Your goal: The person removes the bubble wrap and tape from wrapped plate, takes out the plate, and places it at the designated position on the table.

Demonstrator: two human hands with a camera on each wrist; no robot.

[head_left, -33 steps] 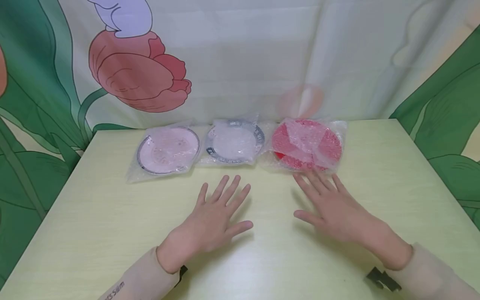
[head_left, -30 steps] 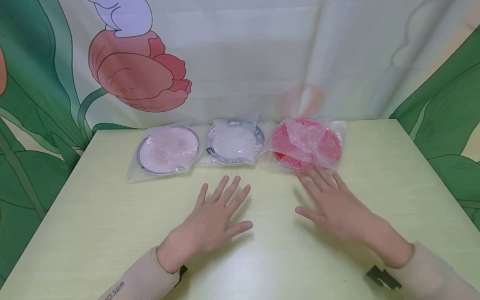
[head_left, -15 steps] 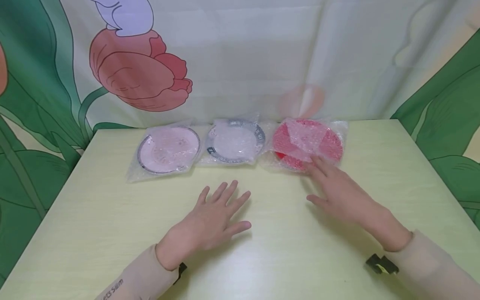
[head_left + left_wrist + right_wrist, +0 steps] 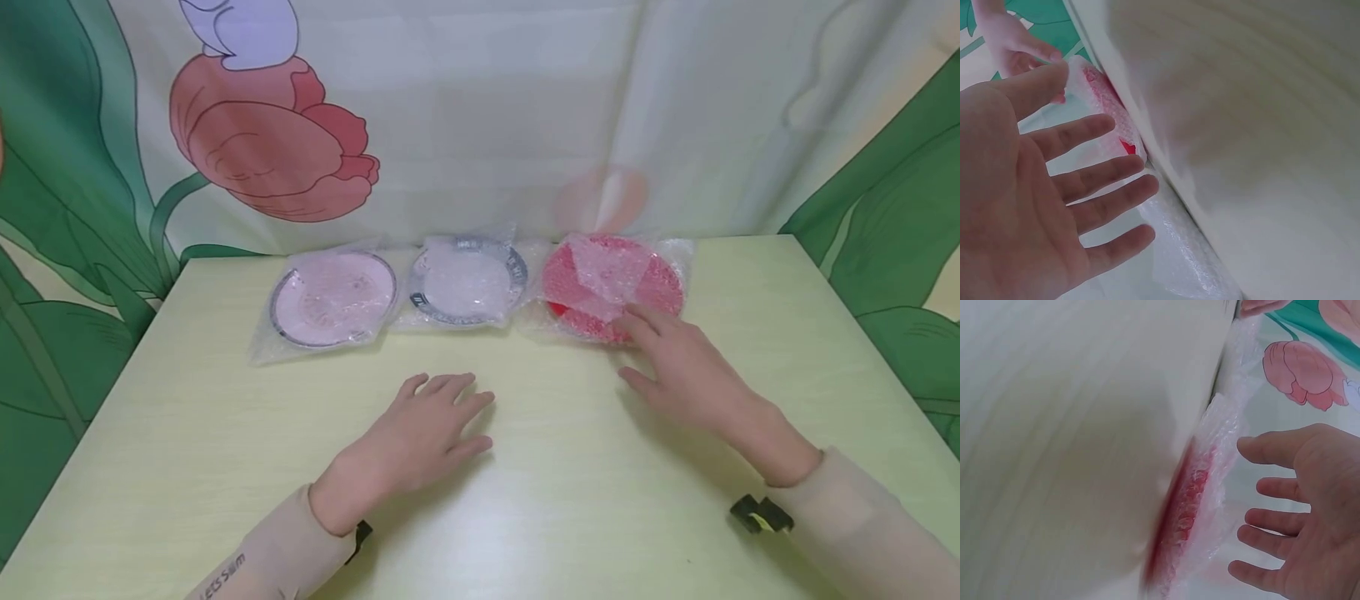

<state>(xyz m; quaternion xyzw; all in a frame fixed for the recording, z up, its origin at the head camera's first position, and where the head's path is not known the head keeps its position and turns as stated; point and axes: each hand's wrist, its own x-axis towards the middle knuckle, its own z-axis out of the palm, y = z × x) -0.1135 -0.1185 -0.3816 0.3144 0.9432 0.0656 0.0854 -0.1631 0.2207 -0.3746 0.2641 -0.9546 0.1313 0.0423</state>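
Three plates in bubble wrap lie in a row along the far side of the table. At the right is a red plate (image 4: pixel 592 287), in the middle a white plate with a blue-grey patterned rim (image 4: pixel 468 282), at the left a pinkish-white plate with a dark rim (image 4: pixel 333 300). My right hand (image 4: pixel 686 367) is above the table, its fingers overlapping the near edge of the red plate in the head view; the right wrist view has its fingers apart from the wrap. My left hand (image 4: pixel 412 437) hovers in front of the middle plate, fingers spread and slightly bent, holding nothing.
The pale table (image 4: pixel 555 517) reaches back to a hanging curtain (image 4: pixel 480 125) printed with a tulip and leaves. The bubble wrap (image 4: pixel 528 312) of neighbouring plates meets between them.
My right hand has moved forward and a little right, so its fingers now overlap the red plate. My left hand has drawn back slightly, its fingers bending more. The plates stay put.
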